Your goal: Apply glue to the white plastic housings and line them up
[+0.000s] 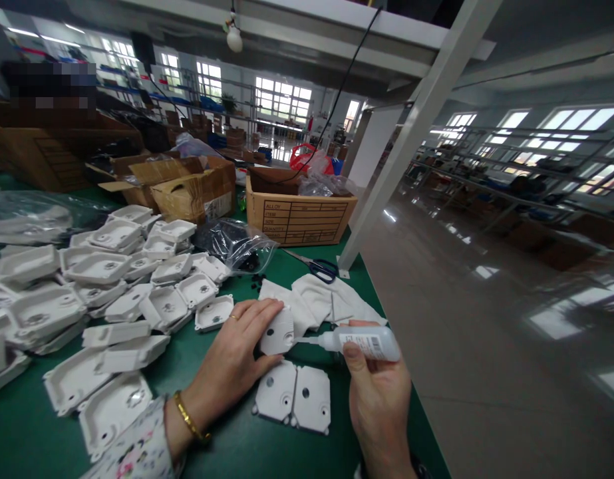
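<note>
My left hand (pixel 237 349) grips a small white plastic cover (pixel 278 330) tilted on edge above the green table (pixel 237 439). My right hand (pixel 376 399) holds a small white glue bottle (pixel 364 342), its nozzle pointing left and touching the cover's side. Two flat white covers (pixel 293 397) lie side by side just below the hands. A gold bracelet (pixel 189 419) is on my left wrist.
A pile of several white plastic housings (pixel 112 279) covers the left of the table. White cloth gloves (pixel 331 299), blue-handled scissors (pixel 321 268), a clear bag of black parts (pixel 237 243) and cardboard boxes (pixel 297 213) lie behind. The table's edge and a white post (pixel 386 173) stand at right.
</note>
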Action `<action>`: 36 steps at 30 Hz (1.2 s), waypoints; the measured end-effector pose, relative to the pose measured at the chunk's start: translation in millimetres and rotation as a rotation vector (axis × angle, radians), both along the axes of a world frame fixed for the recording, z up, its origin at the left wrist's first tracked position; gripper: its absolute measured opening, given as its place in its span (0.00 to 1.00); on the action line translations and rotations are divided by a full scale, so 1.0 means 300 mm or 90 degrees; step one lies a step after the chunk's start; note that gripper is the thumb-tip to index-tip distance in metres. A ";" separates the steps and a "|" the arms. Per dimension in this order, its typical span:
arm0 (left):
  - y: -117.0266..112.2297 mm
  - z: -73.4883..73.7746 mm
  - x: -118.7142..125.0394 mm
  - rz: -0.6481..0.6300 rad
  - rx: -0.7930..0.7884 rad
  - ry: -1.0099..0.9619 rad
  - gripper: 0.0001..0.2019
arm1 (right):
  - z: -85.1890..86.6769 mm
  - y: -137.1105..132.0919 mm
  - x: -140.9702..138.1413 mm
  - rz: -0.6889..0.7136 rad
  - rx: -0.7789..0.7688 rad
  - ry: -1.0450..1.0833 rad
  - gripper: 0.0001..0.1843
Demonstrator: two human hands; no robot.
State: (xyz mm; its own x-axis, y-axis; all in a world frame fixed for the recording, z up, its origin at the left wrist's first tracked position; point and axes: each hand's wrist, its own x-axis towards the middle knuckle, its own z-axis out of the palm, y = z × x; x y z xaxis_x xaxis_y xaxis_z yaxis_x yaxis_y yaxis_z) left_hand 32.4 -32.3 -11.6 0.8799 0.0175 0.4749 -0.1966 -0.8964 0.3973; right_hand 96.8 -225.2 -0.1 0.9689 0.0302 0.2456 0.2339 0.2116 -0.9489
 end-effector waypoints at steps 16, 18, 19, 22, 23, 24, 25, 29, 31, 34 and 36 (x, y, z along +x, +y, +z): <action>-0.005 -0.002 -0.005 0.006 -0.008 0.008 0.35 | 0.000 0.019 -0.006 -0.038 0.025 0.009 0.20; -0.005 -0.002 -0.004 0.007 -0.007 0.002 0.34 | -0.004 0.018 -0.006 -0.037 0.021 0.001 0.20; -0.005 -0.001 -0.004 0.007 -0.006 -0.002 0.34 | -0.006 0.017 -0.006 -0.036 0.019 -0.003 0.20; -0.004 0.000 -0.001 0.007 -0.005 -0.014 0.32 | -0.004 0.013 -0.010 -0.031 0.004 -0.027 0.18; -0.004 0.000 0.000 0.008 -0.005 -0.016 0.32 | 0.001 0.012 -0.013 -0.029 -0.009 -0.040 0.18; -0.004 0.000 0.001 0.010 -0.005 -0.018 0.32 | 0.009 0.012 -0.017 -0.025 -0.028 -0.055 0.17; -0.003 -0.001 0.002 0.011 -0.004 -0.019 0.31 | 0.018 0.012 -0.021 -0.019 -0.052 -0.073 0.16; -0.002 -0.004 0.005 0.010 0.004 -0.020 0.30 | 0.059 0.018 -0.039 -0.013 -0.130 -0.146 0.12; -0.001 -0.005 0.006 0.013 0.008 -0.022 0.31 | 0.068 0.021 -0.047 -0.024 -0.151 -0.177 0.11; 0.000 -0.003 0.007 0.019 0.017 -0.025 0.32 | 0.067 0.023 -0.053 -0.036 -0.196 -0.265 0.11; -0.001 -0.001 0.006 0.020 0.024 -0.030 0.31 | 0.064 0.026 -0.058 -0.034 -0.227 -0.348 0.11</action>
State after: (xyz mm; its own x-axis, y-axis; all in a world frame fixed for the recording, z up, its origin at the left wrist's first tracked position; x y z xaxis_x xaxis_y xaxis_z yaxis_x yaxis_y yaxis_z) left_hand 34.2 -32.5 -11.8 0.8560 0.0259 0.5164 -0.1861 -0.9164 0.3545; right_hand 79.3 -217.5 19.1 0.7102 0.1556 0.6866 0.7035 -0.1198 -0.7005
